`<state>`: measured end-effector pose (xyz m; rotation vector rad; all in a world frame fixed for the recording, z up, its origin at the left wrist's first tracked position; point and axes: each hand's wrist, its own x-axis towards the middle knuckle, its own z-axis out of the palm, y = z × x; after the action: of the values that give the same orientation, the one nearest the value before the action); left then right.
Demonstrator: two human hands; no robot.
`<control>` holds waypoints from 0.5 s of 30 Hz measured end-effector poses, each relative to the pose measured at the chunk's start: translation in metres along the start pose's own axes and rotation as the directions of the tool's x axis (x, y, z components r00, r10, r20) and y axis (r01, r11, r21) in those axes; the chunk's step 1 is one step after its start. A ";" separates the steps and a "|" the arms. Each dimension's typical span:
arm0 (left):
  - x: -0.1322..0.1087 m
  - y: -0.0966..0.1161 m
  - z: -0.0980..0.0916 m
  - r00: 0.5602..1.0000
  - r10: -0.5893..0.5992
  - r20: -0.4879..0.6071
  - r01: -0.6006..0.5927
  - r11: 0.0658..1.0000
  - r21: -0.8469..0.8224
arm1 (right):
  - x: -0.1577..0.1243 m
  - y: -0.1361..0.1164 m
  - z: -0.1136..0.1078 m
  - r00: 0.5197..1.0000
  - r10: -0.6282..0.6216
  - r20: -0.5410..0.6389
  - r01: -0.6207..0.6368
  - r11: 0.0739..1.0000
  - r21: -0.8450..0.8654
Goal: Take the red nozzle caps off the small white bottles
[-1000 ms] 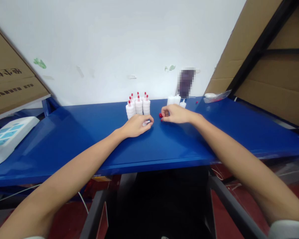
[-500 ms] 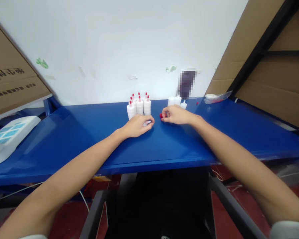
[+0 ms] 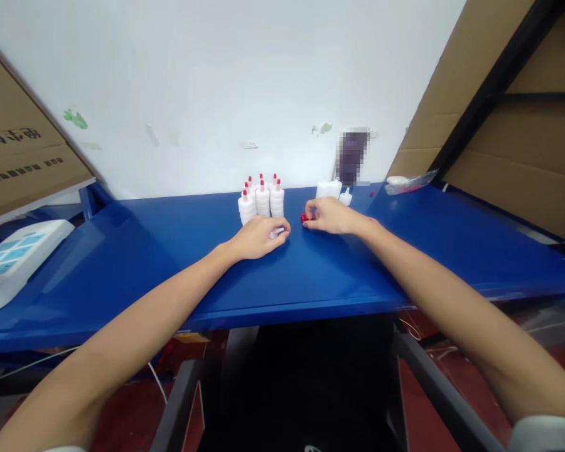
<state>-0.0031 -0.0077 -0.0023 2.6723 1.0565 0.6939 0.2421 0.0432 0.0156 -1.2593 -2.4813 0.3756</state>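
Observation:
My left hand [image 3: 258, 237] rests on the blue table [image 3: 169, 251], its fingers curled round a small white bottle [image 3: 277, 233] that lies mostly hidden beneath them. My right hand [image 3: 332, 215] is just to the right, fingers pinched on small red caps [image 3: 304, 218] at the table surface. Right behind my left hand stands a cluster of several white bottles with red caps [image 3: 261, 199]. Behind my right hand are a few white bottles without caps [image 3: 332, 189].
A white scale with a blue keypad [image 3: 14, 256] sits at the table's left end. Cardboard boxes [image 3: 14, 157] lean at the left, and cardboard on a black frame [image 3: 513, 119] rises at the right. A clear bag [image 3: 407, 182] lies at the back right.
Both hands stay almost in place; my right hand's fingers shifted slightly over the red caps. The view wobbles a little.

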 end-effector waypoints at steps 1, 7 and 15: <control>0.000 0.000 0.000 1.000 -0.001 0.000 0.001 1.000 0.000 | 0.000 0.001 0.001 1.000 -0.005 -0.012 0.005 1.000 0.003; 0.000 0.000 0.000 1.000 0.000 0.002 0.000 1.000 0.000 | 0.002 0.007 0.003 0.999 -0.036 -0.029 0.037 0.999 0.020; 0.000 0.002 -0.001 1.000 -0.003 0.006 0.003 1.000 0.010 | 0.000 0.005 -0.003 1.000 -0.016 -0.004 0.016 1.000 0.013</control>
<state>-0.0022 -0.0092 -0.0008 2.6790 1.0659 0.6816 0.2469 0.0457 0.0165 -1.2335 -2.4799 0.3849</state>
